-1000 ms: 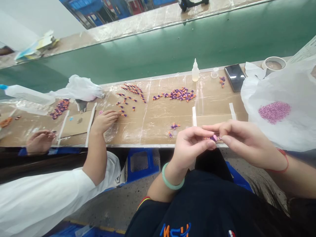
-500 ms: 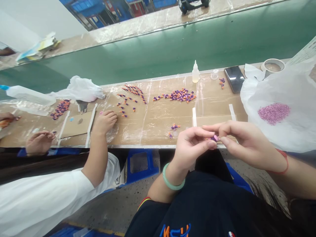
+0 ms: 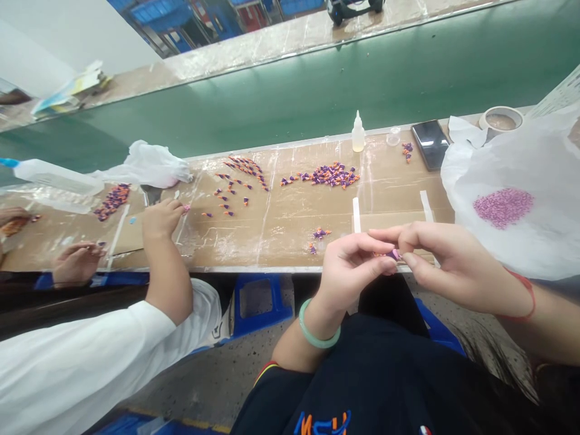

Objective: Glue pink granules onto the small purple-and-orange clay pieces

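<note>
Purple bead-like piece (image 3: 393, 254), tiny and mostly covered, sits pinched between the fingertips of both hands just above the near edge of the bench (image 3: 281, 232): the left hand (image 3: 351, 266) closes thumb and forefinger on it from one side, and the right hand (image 3: 446, 263) meets it from the other with fingers narrowed to a point. Over the last second the two hands have barely shifted; the small pink bit that showed at the fingertips a second ago is now almost out of sight, which suggests the piece is being pressed together or turned, though that is only a judgement. The clearer change is at the left, where a co-worker's hand (image 3: 162, 217) has drawn back from the scattered purple-and-orange pieces (image 3: 229, 196) toward a cardboard sheet (image 3: 131, 238). A heap of finished pieces (image 3: 328, 174) lies further back beside a glue bottle (image 3: 357, 133), and a plastic bag (image 3: 512, 205) holds pink granules. The held piece's shape, and whether it is one part or two, cannot be made out; the right forearm is cut off at the frame edge.
</note>
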Demonstrator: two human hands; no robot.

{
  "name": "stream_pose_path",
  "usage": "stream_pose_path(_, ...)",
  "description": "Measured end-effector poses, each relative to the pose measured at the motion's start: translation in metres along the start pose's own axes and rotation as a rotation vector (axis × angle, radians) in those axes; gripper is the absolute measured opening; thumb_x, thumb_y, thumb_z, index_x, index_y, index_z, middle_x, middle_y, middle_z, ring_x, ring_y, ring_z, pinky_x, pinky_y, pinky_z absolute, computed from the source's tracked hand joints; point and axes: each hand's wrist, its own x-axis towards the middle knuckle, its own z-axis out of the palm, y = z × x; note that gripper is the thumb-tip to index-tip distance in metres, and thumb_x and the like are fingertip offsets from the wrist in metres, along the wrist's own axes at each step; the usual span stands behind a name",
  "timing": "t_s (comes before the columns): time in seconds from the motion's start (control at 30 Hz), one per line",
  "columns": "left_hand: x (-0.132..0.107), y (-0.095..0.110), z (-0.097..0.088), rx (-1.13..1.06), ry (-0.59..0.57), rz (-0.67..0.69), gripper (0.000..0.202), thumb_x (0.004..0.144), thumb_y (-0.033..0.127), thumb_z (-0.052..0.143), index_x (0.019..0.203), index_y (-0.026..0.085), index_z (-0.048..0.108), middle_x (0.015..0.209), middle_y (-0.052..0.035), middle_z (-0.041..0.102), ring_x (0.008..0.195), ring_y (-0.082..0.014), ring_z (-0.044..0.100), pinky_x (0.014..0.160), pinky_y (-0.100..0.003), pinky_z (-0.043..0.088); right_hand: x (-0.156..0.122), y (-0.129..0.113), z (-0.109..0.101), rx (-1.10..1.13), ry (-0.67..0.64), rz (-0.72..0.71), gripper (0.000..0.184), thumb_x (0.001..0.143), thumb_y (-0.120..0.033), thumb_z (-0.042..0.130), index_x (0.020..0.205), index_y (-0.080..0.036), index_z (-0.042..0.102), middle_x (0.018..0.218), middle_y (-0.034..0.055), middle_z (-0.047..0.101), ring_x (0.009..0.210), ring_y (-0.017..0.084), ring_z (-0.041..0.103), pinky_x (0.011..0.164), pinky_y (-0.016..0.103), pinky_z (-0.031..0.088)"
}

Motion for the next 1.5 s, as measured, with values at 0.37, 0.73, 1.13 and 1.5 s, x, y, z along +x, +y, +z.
stream_pose_path(0.37, 0.000, 0.000, 0.001, 0.021, -0.009, 0.017, 0.017, 0.072, 0.026, 0.090, 0.078, 0.016, 0.076, 0.070, -0.0022, 0.076, 0.057, -0.0106, 0.070, 0.060, -0.020, 0.062, -0.001, -0.001, 0.001, -0.040, -0.005, -0.018, 0.016, 0.091, -0.011, 0.053, 0.081, -0.022, 0.049, 0.123, 0.0075, 0.073, 0.109, 0.016, 0.073, 0.076, 0.018, 0.055)
stream_pose_path(0.73, -0.001, 0.002, 0.002, 0.109, 0.032, 0.000, 0.022, 0.071, 0.030, 0.090, 0.076, 0.016, 0.075, 0.070, -0.0030, 0.075, 0.057, -0.0125, 0.070, 0.060, -0.023, 0.062, -0.001, -0.001, 0.003, -0.021, 0.017, -0.005, 0.018, 0.090, -0.011, 0.053, 0.078, -0.022, 0.047, 0.124, 0.0091, 0.073, 0.101, 0.019, 0.074, 0.074, 0.025, 0.058)
stream_pose_path(1.13, -0.002, 0.001, 0.005, 0.099, 0.055, 0.006, 0.020, 0.072, 0.028, 0.090, 0.076, 0.016, 0.075, 0.065, -0.0016, 0.074, 0.056, -0.0119, 0.070, 0.059, -0.021, 0.062, -0.004, 0.004, 0.010, -0.059, 0.046, -0.044, 0.014, 0.095, -0.011, 0.048, 0.087, -0.022, 0.048, 0.126, 0.0064, 0.071, 0.104, 0.014, 0.072, 0.081, 0.022, 0.057)
stream_pose_path(1.5, 0.002, -0.001, -0.001, 0.138, 0.028, -0.066, 0.024, 0.072, 0.034, 0.089, 0.077, 0.015, 0.074, 0.067, -0.0029, 0.073, 0.059, -0.0129, 0.070, 0.061, -0.024, 0.060, -0.005, 0.011, 0.013, -0.083, 0.034, 0.005, 0.013, 0.095, -0.015, 0.048, 0.085, -0.023, 0.050, 0.124, 0.0087, 0.072, 0.110, 0.021, 0.072, 0.082, 0.029, 0.059)
